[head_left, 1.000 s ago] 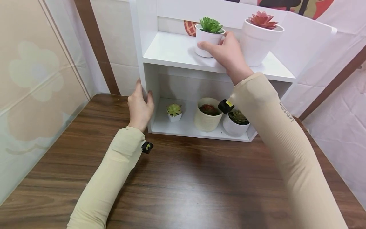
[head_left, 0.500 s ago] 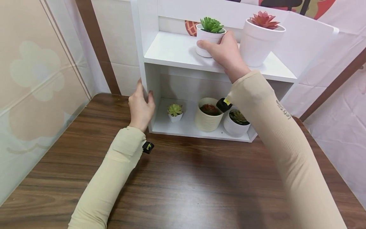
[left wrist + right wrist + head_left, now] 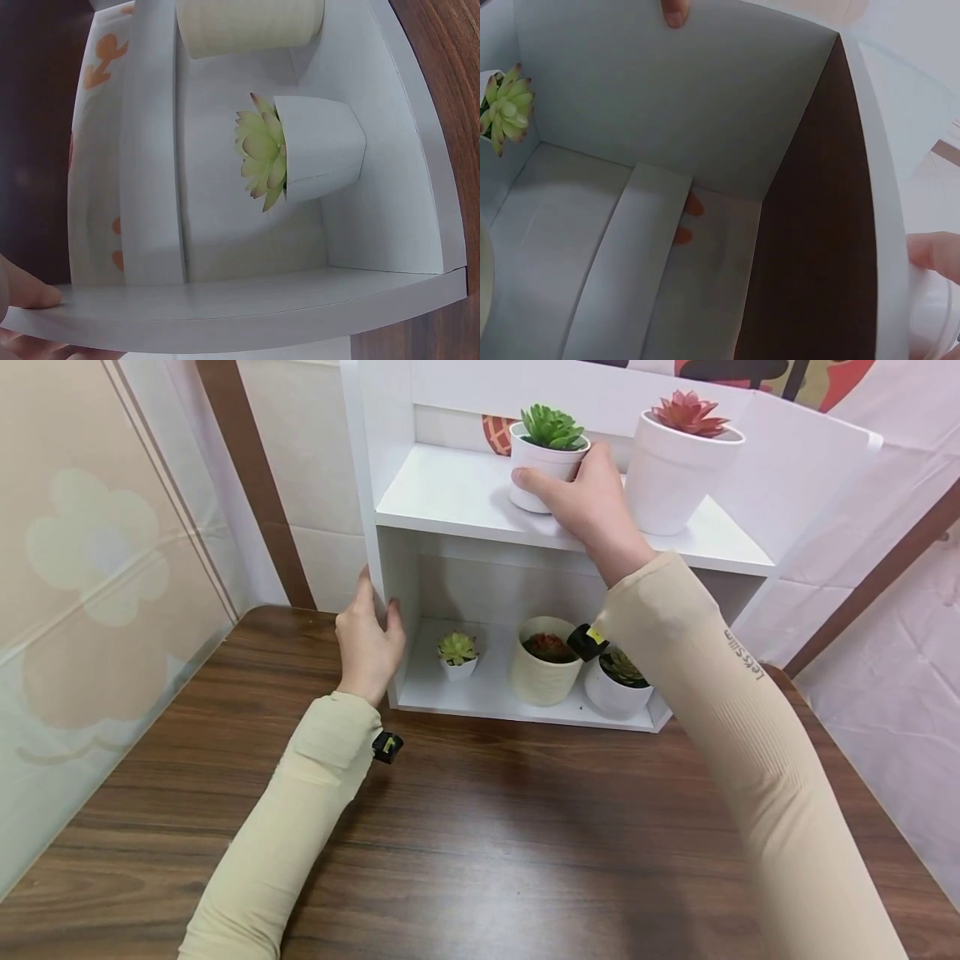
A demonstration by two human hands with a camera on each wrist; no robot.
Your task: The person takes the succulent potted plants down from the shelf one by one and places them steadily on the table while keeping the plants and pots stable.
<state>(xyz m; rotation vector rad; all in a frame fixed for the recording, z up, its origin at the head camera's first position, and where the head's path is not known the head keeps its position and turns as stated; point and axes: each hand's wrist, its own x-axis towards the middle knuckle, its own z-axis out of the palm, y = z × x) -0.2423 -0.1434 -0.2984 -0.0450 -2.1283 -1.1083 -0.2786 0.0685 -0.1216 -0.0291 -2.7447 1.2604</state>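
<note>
White pot with green plant, at upper shelf beside larger pot with red plant, grasped between thumb and fingers of right hand. Between thumb and fingers of left hand: side panel. On lower shelf: cream pot, near small succulent.

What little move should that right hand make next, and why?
Probably the right hand should gently loosen its fingers: the green-plant pot they hold is upright, its base seemingly resting on the upper shelf, while the left hand grips the side panel, perhaps steadying it.
</note>
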